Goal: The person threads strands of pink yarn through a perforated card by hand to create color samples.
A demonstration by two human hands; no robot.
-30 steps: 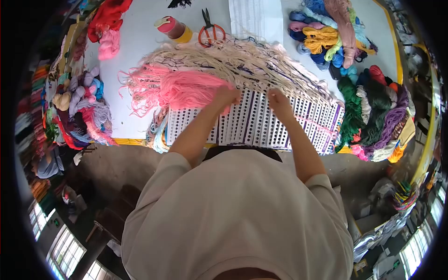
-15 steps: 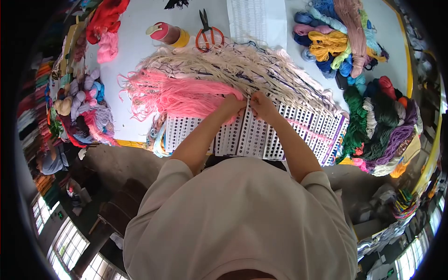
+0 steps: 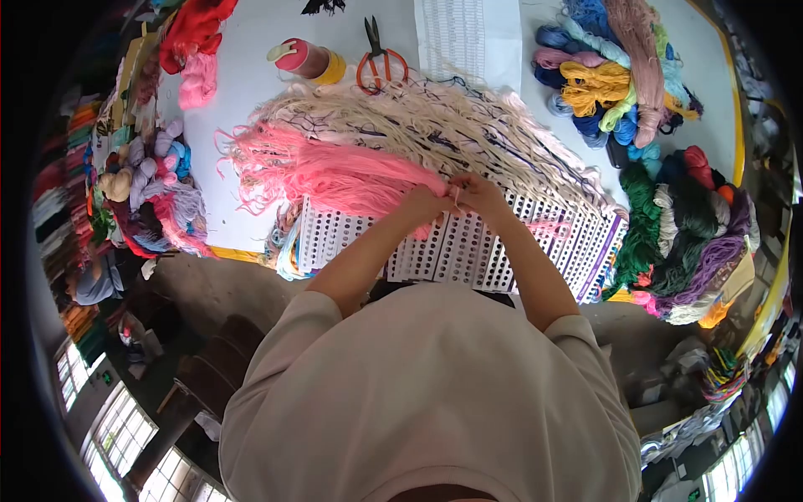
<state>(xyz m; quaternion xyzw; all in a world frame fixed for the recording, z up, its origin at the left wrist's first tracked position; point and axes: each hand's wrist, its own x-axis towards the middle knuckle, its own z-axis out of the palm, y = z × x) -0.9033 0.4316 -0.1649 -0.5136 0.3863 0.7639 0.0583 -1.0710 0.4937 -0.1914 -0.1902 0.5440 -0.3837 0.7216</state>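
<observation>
A large bundle of pink yarn [image 3: 360, 174] lies over the left part of the white perforated cards [image 3: 456, 251]. My left hand [image 3: 425, 206] is closed on the right end of this bundle. Close against it, my right hand [image 3: 479, 201] is closed, with a thin pink strand between its fingertips. Cream and dark yarn strands [image 3: 418, 117] spread over the upper part of the cards, just beyond both hands. A few thin pink strands [image 3: 548, 226] lie on the cards to the right of my right wrist.
Scissors with orange handles [image 3: 381, 67] and a pink-and-yellow container [image 3: 309, 61] stand beyond the yarn. A printed sheet [image 3: 468, 42] lies at the back. Coloured skeins [image 3: 594, 84] are at the back right, green and purple ones [image 3: 686, 226] at the right, more [image 3: 155, 188] at the left.
Both hands have come together, and the right hand has moved slightly right and down to meet the left. The pink bundle's right end has shifted right. The whole view has shifted slightly.
</observation>
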